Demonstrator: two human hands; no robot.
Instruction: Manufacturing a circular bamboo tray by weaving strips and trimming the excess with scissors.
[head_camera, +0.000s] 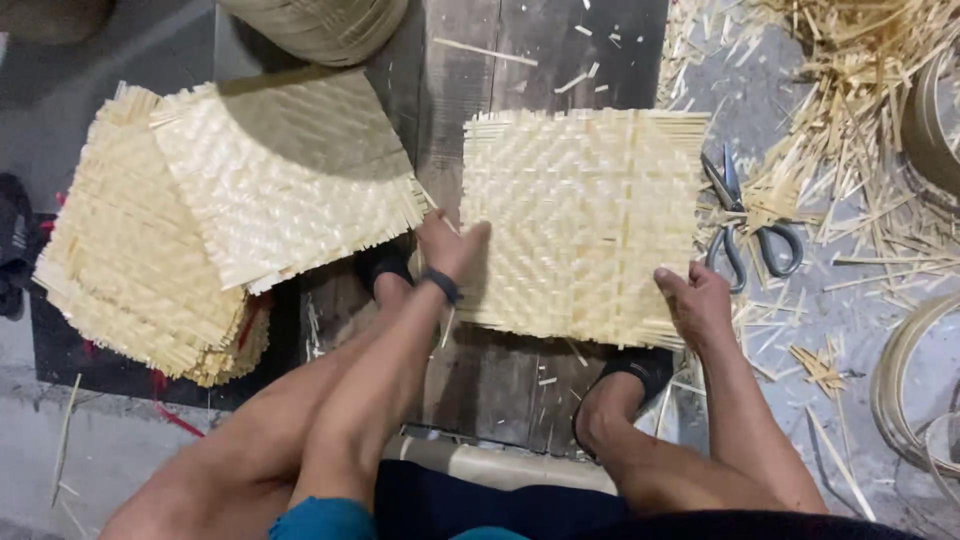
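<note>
1. Seen from the head camera, a square woven mat of pale bamboo strips lies flat on dark wooden boards on the floor, between the person's two feet.
2. Both hands rest on the mat, seemingly to keep it flat and steady. The left hand presses its spread fingers flat on the mat's left edge; it clamps on nothing. The right hand curls over the lower right corner, thumb on top, though I cannot tell whether the fingers grip underneath.
3. Loose strip ends stick out as a fringe along the mat's edges, and its weave shows a diagonal herringbone pattern with a straight seam near the right side.
4. To the left, a pile of similar mats sits well apart, stacked unevenly.
5. Scissors lie just beside the mat's right edge, within reach, among scattered bamboo offcuts.
</note>
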